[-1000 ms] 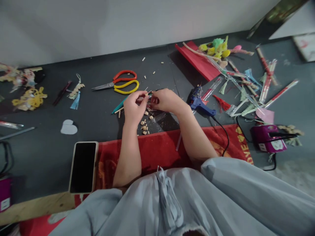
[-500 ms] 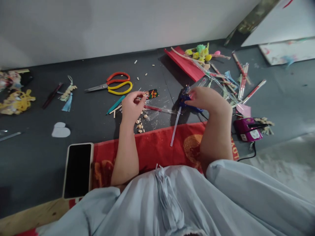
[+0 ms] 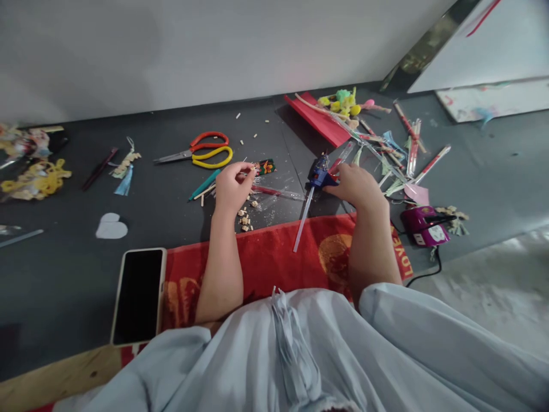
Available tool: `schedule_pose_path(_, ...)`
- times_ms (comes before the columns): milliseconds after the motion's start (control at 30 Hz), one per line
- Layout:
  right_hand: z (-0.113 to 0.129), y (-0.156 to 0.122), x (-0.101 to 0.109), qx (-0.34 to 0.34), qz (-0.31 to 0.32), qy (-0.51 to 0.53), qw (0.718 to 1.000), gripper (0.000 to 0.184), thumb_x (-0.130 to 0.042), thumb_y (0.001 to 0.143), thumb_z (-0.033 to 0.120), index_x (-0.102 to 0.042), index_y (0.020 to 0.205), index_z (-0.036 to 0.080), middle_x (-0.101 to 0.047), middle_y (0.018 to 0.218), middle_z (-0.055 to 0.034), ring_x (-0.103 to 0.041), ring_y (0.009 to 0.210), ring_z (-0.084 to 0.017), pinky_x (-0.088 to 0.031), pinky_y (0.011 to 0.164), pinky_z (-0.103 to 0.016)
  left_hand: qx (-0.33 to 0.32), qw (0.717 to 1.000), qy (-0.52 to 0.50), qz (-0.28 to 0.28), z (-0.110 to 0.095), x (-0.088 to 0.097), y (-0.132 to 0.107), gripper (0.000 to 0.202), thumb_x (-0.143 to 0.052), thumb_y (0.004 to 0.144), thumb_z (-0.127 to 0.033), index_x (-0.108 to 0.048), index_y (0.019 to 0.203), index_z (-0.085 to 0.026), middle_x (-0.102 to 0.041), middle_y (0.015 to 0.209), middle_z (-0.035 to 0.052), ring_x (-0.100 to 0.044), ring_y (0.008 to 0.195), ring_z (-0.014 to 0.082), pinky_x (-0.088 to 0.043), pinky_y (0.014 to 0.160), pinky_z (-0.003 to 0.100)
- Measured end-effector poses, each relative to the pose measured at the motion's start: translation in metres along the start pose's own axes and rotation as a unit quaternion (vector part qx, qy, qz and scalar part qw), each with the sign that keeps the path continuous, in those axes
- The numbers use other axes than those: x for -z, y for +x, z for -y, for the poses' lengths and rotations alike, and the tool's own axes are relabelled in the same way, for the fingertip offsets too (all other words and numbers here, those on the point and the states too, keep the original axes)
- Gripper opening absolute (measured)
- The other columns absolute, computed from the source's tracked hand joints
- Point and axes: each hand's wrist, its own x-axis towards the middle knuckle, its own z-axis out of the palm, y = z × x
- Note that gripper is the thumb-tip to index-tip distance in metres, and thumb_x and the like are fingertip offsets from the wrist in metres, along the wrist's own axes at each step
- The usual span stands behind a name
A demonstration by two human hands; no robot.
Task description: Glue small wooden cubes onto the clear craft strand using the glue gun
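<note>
My left hand is pinched shut on a small craft piece with thin wires, held just above the dark mat. Small wooden bits lie scattered below it. My right hand is closed around the handle of a blue glue gun, whose clear glue stick points back toward the red cloth. Both forearms rest over that cloth. A small black patterned packet lies between my hands.
Red and yellow scissors lie beyond my left hand. A phone rests at the near left, next to a white paper heart. A purple device, a red folder and several wrapped sticks and tassels crowd the right.
My right hand left the small piece, swung right and closed on the blue glue gun. My left hand stayed put with the piece. The view drifted slightly right.
</note>
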Motion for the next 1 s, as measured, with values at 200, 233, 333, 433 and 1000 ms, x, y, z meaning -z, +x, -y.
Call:
schedule_pose_path(200, -0.003, -0.009, 0.002, -0.039, -0.012, 0.051, 0.998, 0.048, -0.065, 0.072, 0.04, -0.052, 0.112, 0.015, -0.065, 0.105, -0.0153, -0.061, 0.093, -0.031, -0.047, 0.078, -0.041, -0.003, 1.0, -0.001, 0.002, 0.002, 0.0, 0.001, 0.019, -0.059, 0.079, -0.026, -0.07, 0.089, -0.015, -0.074, 0.092, 0.0069, -0.062, 0.067, 0.0103, -0.05, 0.064, 0.024)
schedule_pose_path(233, -0.005, -0.011, 0.003, -0.038, -0.019, 0.075, 0.996, 0.048, -0.066, 0.071, 0.041, -0.052, 0.11, 0.016, -0.065, 0.102, -0.0136, -0.061, 0.092, -0.03, -0.047, 0.077, -0.04, -0.003, 1.0, 0.0, 0.003, 0.002, 0.0, 0.001, 0.019, -0.059, 0.079, -0.026, -0.07, 0.089, -0.015, -0.074, 0.092, 0.0068, -0.062, 0.066, 0.0102, -0.05, 0.064, 0.024)
schedule_pose_path(333, -0.012, -0.016, 0.005, -0.032, -0.057, 0.158, 0.985, 0.042, -0.066, 0.071, 0.041, -0.053, 0.104, 0.02, -0.066, 0.092, -0.0076, -0.061, 0.083, -0.024, -0.047, 0.074, -0.036, -0.005, 1.0, 0.007, 0.005, 0.002, 0.0, 0.001, 0.018, -0.06, 0.079, -0.026, -0.07, 0.089, -0.016, -0.074, 0.091, 0.0063, -0.061, 0.066, 0.0099, -0.049, 0.065, 0.024)
schedule_pose_path(433, -0.014, -0.021, 0.006, -0.021, -0.085, 0.226, 0.97, 0.032, -0.065, 0.072, 0.039, -0.056, 0.096, 0.02, -0.065, 0.083, -0.0045, -0.059, 0.073, -0.019, -0.047, 0.07, -0.033, -0.006, 1.0, 0.008, 0.006, 0.003, -0.001, 0.002, 0.018, -0.06, 0.079, -0.027, -0.07, 0.089, -0.016, -0.074, 0.089, 0.0056, -0.06, 0.064, 0.0097, -0.048, 0.063, 0.024)
schedule_pose_path(1000, -0.011, -0.022, 0.009, -0.047, -0.08, 0.15, 0.984, 0.033, -0.045, 0.085, 0.037, -0.071, 0.08, 0.018, -0.069, 0.075, -0.0092, -0.063, 0.075, -0.024, -0.041, 0.064, -0.034, -0.013, 1.0, 0.02, 0.009, 0.006, -0.002, 0.002, 0.018, -0.06, 0.079, -0.027, -0.07, 0.089, -0.016, -0.073, 0.087, 0.0068, -0.061, 0.065, 0.0115, -0.049, 0.065, 0.026)
